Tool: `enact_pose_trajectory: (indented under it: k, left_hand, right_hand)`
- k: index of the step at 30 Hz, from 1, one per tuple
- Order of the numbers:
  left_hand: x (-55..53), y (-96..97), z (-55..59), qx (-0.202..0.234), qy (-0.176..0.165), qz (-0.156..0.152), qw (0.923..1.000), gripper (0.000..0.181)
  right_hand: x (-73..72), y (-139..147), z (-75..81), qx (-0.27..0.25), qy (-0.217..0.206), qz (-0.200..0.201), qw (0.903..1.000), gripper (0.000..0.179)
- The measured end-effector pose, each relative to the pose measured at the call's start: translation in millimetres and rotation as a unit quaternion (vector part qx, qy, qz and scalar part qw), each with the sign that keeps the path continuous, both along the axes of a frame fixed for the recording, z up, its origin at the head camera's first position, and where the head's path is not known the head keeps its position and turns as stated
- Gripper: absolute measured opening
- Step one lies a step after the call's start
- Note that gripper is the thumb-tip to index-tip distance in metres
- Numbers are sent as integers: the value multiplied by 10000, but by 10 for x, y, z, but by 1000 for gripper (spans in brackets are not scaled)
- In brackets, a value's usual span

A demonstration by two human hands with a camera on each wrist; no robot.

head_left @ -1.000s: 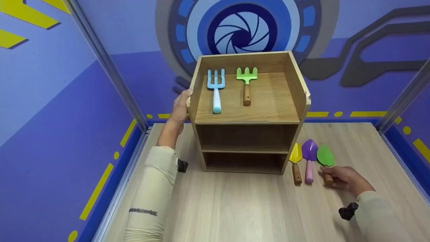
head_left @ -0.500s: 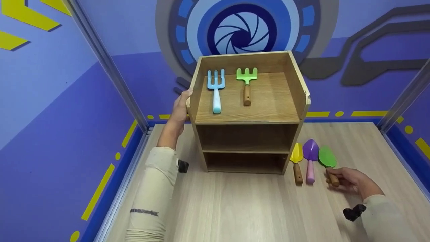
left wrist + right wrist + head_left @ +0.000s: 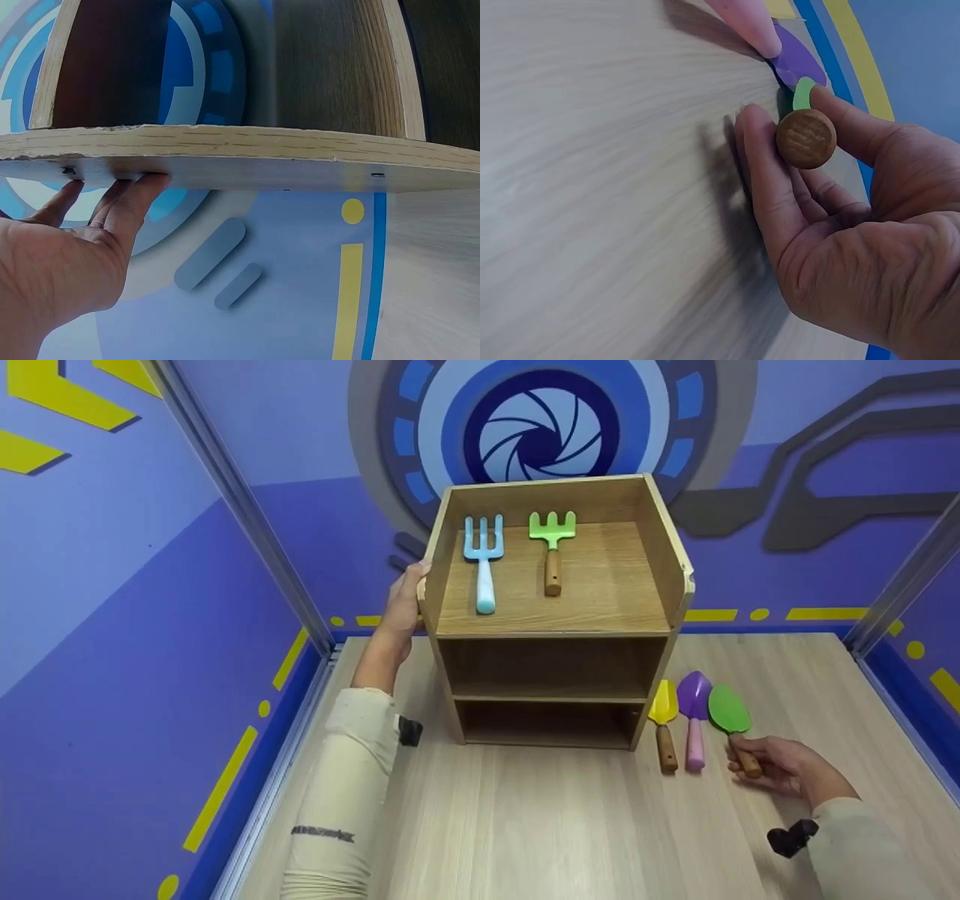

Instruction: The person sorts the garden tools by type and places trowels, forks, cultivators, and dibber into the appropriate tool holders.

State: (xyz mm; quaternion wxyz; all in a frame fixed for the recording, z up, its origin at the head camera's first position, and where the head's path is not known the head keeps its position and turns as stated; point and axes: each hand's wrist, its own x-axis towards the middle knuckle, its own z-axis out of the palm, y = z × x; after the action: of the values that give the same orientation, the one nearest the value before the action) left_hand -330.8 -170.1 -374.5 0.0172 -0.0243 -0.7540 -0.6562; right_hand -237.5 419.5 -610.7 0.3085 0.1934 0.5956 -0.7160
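Note:
Upright on the table stands a wooden shelf unit (image 3: 555, 667). My left hand (image 3: 403, 604) rests against its left side panel; the left wrist view shows the fingertips (image 3: 154, 180) on the panel's outer face, fingers fairly straight. With thumb and fingers, my right hand (image 3: 787, 765) pinches the brown wooden handle of a green garden trowel (image 3: 729, 709). From the right wrist view, the round handle end (image 3: 806, 139) sits between thumb and fingers, close over the table. Left of it lie a purple trowel (image 3: 694, 695) with a pink handle and a yellow trowel (image 3: 664, 703) with a wooden handle.
On the shelf unit's top level lie a light blue hand fork (image 3: 485, 555) and a green hand fork (image 3: 553, 540) with a wooden handle. Two lower compartments face forward. Blue-purple panels (image 3: 135, 607) with metal corner posts enclose the table (image 3: 555, 817).
My right hand has shifted slightly right, swinging the green trowel's handle end to the right so the trowel lies more slanted. The left hand stays on the side panel.

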Motion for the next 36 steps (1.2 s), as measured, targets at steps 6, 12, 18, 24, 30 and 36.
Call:
enact_pose_trajectory:
  k: [6,12,18,24,30,36]
  left_hand:
    - [-1,6,4,16,61,-35,10000,75]
    - [4,7,13,-48,37,-67,10000,75]
    - [7,-6,1,-73,6,-111,9999,74]
    - [10,-12,-10,167,-77,-158,9997,75]
    - [11,-14,-16,273,-108,-168,9994,73]
    - [1,-1,-3,277,-137,-151,9994,73]
  right_hand:
    - [20,-34,-29,-40,-54,-183,9998,26]
    - [50,-106,-18,226,150,-322,9991,27]
    - [58,-189,-1,254,364,-425,9981,27]
    - [43,-245,68,211,399,-298,9985,25]
    - [40,-277,151,435,570,-161,9973,30]
    - [58,-282,240,457,722,-246,9960,54]
